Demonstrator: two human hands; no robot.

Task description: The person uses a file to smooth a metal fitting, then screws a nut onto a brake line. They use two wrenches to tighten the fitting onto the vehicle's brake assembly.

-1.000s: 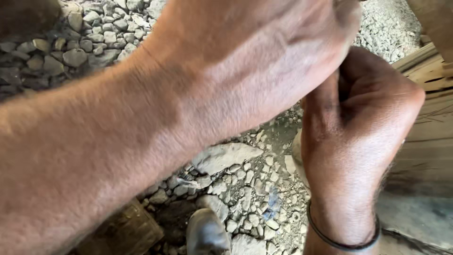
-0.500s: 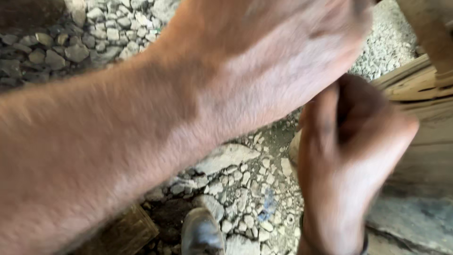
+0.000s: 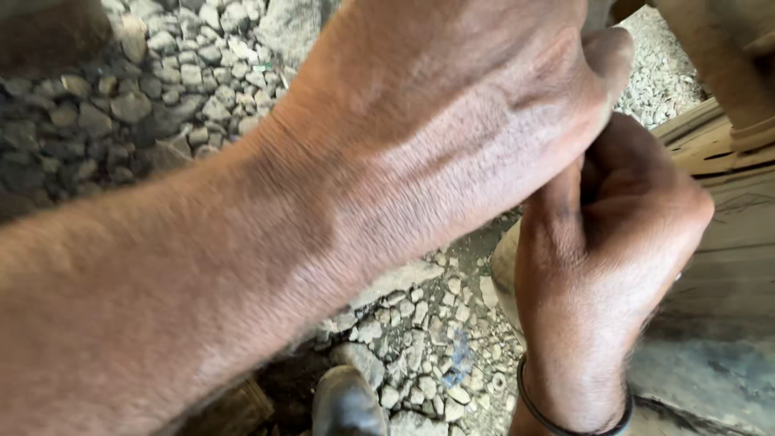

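My left forearm crosses the view from bottom left to top right, and only the back of my left hand (image 3: 484,105) shows; its fingers are hidden. Just under it, my right hand (image 3: 622,234) comes up from the bottom right with its fingers curled tight into a fist and a thin dark band (image 3: 565,416) round the wrist. The two hands touch near the thumb. Whatever they may be gripping is hidden between them. A pale rounded edge (image 3: 504,274) peeks out left of my right hand.
Grey gravel (image 3: 161,81) covers the ground below. Weathered wooden planks (image 3: 726,145) lie at the right. A dark shoe toe (image 3: 347,404) shows at the bottom, with a wooden block (image 3: 234,412) beside it.
My right hand jerked, blurring half a second ago, and has settled slightly lower. My left hand stays pressed over it; the view has drifted a little.
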